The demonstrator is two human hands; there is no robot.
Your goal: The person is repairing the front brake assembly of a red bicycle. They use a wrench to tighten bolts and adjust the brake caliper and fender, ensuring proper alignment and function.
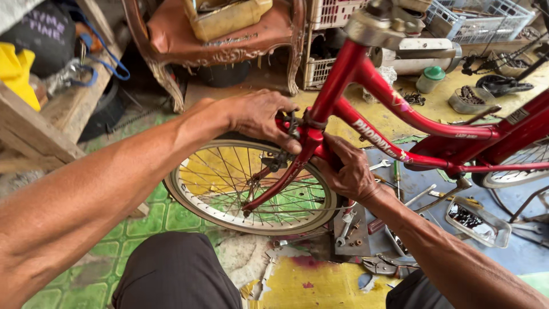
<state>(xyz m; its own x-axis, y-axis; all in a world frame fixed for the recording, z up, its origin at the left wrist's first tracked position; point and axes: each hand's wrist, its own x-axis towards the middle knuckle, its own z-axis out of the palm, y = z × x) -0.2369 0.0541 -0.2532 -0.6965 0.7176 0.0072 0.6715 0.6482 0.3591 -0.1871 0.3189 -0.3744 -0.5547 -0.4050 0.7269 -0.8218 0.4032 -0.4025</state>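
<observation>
The red bicycle frame (400, 109) stands across the middle of the view, its front fork (286, 180) slanting down to the hub of the front wheel (251, 186), whose bare silver rim carries no tyre and rests on the green patterned floor mat (171, 214). Both hands meet at the fork crown, where a small brake caliper (293, 123) sits. The left hand (260, 117) comes over the top, its grip curled and pinching the caliper from the front, apparently to steady the part against the fork. The right hand (349, 171) wraps the frame behind the crown from below, fingers pressed together around the tube and the back of the fitting, which looks like a counter-hold so that the fitting cannot turn; whether it holds a tool there is hidden. The person's knees in dark trousers (177, 272) frame the bottom of the view, so the work sits low and close between them. Just under the right forearm lie spanners (346, 226), a screwdriver (396, 171) and pliers (380, 265) on the floor, kept within reach. Farther right a shallow metal tray of small parts (479, 220) lies near the rear wheel (517, 163). Behind, a carved wooden chair (217, 40) and plastic crates (480, 20) stand well apart.
</observation>
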